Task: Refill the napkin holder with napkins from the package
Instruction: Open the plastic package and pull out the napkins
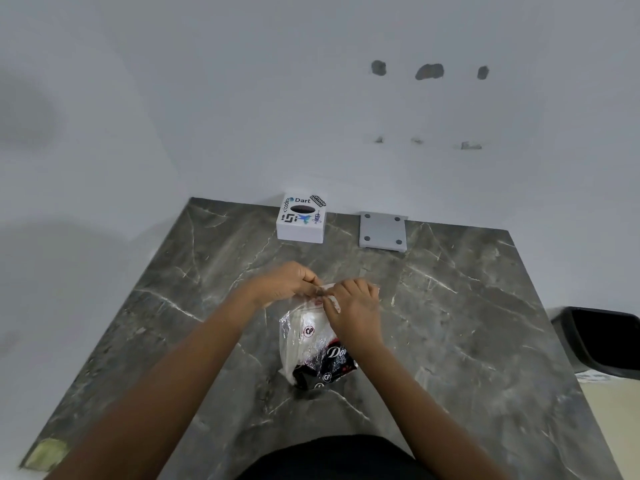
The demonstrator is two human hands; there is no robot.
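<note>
- Crinkled clear plastic is what both hands are on: the left hand (291,282) has its fingers curled tight, pinching the far end of the napkin package (313,341).
- Right hand (353,306) meets it there, fingers closed on the same top edge, the two hands almost touching.
- That package lies on the dark marbled surface (450,323), right in the middle, just ahead of the person's body.
- Look at it: see-through wrap, white napkins showing through the upper part, a dark printed band with white lettering at the near end, small round logos on it.
- Long axis runs from the person outward, tilted slightly; the pinched end points away towards the wall.
- Further back, well apart from the package, the white napkin holder (301,218) sits against the wall, stickers on top, dark oval slot facing up.
- Just beside it to the right, a grey square plate (382,231) with four round spots.
- Off the right edge, a black bin (602,337).
</note>
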